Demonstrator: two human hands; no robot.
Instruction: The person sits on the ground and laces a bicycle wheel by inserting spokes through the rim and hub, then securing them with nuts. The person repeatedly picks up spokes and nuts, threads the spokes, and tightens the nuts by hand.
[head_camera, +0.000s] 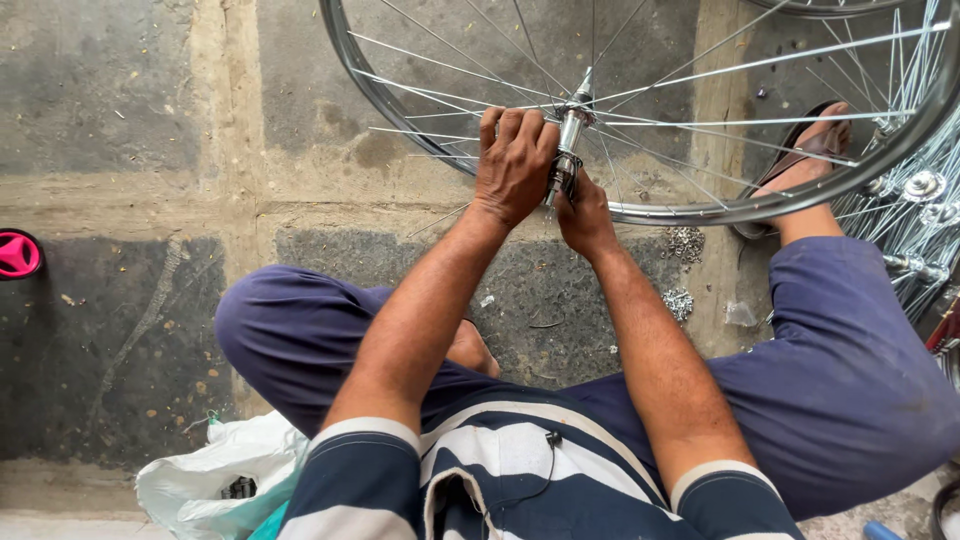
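Observation:
A silver bicycle wheel rim (700, 212) with thin spokes stands upright on the concrete floor in front of me. Its shiny metal hub (572, 125) sits at the centre of the spokes. My left hand (514, 165) wraps over the hub's near end, fingers curled around it. Just below and to the right, my right hand (583, 215) pinches the lower end of the hub, where a spoke meets it. Both forearms reach forward between my knees in dark blue trousers.
Two small heaps of metal spoke nipples (684, 243) lie on the floor under the rim. More spoked wheels (915, 200) are stacked at the right. A sandalled foot (805, 160) rests inside the rim. A white plastic bag (220, 480) lies lower left; a pink round object (17, 254) at far left.

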